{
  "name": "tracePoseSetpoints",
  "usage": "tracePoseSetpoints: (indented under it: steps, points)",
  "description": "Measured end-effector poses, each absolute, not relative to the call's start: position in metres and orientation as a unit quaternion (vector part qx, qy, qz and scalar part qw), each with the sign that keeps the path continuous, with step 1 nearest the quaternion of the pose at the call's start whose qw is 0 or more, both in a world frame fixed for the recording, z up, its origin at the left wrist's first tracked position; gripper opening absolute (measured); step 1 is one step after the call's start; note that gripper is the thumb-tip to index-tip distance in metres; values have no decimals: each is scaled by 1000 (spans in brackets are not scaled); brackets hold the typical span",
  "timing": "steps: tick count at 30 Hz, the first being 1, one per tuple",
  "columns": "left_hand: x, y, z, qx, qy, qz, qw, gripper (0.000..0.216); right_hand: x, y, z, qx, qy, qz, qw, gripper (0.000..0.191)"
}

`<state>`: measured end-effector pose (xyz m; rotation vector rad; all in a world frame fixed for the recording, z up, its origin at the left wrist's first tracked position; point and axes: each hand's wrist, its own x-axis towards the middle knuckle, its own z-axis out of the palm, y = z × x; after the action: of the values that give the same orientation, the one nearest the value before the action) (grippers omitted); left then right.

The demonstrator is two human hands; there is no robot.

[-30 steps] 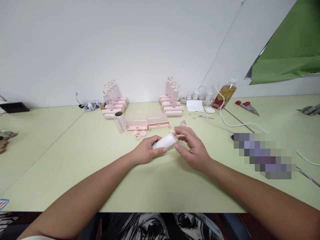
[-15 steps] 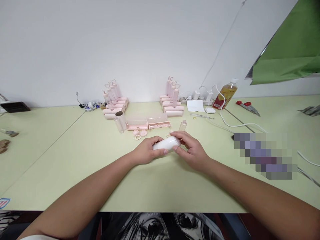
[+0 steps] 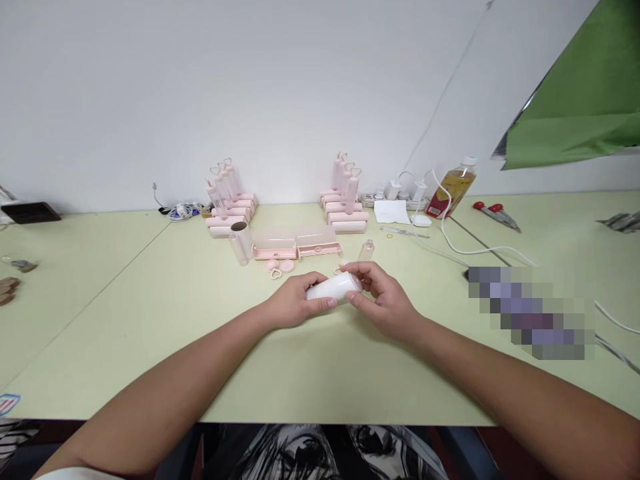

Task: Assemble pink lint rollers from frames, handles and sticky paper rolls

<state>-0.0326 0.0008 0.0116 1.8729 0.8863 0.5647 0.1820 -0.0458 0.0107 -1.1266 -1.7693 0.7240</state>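
A white lint roller refill (image 3: 330, 289) lies nearly level above the table, its right end slightly raised. My left hand (image 3: 294, 301) is wrapped round its left part, thumb along the near side. At the other end, my right hand (image 3: 384, 300) grips the rim between thumb and fingers, where a pinkish round end (image 3: 355, 280) shows. Just beyond are two open pink roller cases (image 3: 320, 249) with clear covers, pink round caps (image 3: 287, 266) and a heart-shaped ring (image 3: 275, 274). A clear handle tube (image 3: 367, 251) stands behind my right hand.
Assembled pink lint rollers (image 3: 227, 215) stand in a row at the back left, with another row (image 3: 346, 217) at the back right. Another refill roll (image 3: 241, 233) stands upright beside a clear tube (image 3: 237, 250). Rightward are a drink bottle (image 3: 453, 189), white cables (image 3: 470, 252) and pliers (image 3: 497, 215).
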Motion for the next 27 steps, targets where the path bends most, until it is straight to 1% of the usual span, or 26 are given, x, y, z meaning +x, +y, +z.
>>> tracePoseSetpoints:
  steps: [10,27]
  points:
    - [-33,1,12,776,366,227,460,47,181,-44,11,-454,-705,312,446,33]
    - [-33,0,12,777,362,229,462,48,180,-45,12,-443,-686,348,460,31]
